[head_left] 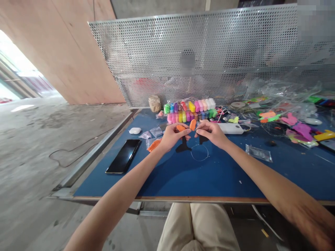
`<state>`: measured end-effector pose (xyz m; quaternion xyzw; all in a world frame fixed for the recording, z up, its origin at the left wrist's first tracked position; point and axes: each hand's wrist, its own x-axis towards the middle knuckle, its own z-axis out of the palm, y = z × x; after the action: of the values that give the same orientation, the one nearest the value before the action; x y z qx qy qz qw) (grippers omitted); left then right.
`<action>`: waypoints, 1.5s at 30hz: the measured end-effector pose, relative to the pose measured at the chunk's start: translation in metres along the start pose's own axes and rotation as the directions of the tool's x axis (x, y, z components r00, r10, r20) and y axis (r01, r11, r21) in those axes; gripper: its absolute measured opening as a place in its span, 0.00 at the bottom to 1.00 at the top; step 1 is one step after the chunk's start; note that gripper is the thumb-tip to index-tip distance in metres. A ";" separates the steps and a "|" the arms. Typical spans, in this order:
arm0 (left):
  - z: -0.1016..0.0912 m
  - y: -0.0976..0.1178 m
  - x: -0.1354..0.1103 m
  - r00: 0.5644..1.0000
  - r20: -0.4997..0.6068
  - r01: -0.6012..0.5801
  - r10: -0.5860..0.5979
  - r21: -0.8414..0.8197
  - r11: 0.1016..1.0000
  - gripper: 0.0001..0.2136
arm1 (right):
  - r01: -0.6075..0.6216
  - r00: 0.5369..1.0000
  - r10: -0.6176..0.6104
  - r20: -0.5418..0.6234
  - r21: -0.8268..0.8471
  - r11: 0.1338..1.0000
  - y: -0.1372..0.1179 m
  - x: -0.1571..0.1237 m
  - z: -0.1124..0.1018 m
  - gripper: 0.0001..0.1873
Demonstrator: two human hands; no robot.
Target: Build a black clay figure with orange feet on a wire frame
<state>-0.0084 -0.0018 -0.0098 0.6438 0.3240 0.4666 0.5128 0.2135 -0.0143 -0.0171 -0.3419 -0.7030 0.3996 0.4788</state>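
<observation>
My left hand (pixel 176 135) is closed on a piece of orange modelling clay (pixel 180 128). A second orange clay piece (pixel 193 124) stands up between my two hands, by my left fingertips. My right hand (pixel 210 133) is just right of it, thumb and fingers pinched together; what they hold, if anything, is too small to make out. Below my left hand lies a black flat shape (pixel 183 149), and another black piece (pixel 202 139) is partly hidden under my right hand. A thin clear ring of thread or wire (pixel 199 159) lies in front on the blue table (pixel 167 184).
Packs of coloured clay (pixel 192 111) lie behind my hands. A phone (pixel 123 156), a white earbud case (pixel 135 130) and an orange packet (pixel 154 144) are at left. To the right are a white power strip (pixel 231 128), a clear bag (pixel 259 153) and bright clay shapes (pixel 300 130). A perforated metal screen (pixel 157 52) stands behind.
</observation>
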 end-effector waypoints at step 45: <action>0.004 0.013 -0.008 0.996 0.070 -0.064 0.062 0.022 0.998 0.15 | -0.380 0.912 0.304 0.276 0.290 0.878 0.004 0.002 -0.007 0.22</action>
<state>-0.0084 -0.0143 0.0004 0.6757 0.2912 0.4560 0.5008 0.2201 -0.0090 -0.0179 -0.3274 -0.6011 0.6282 0.3700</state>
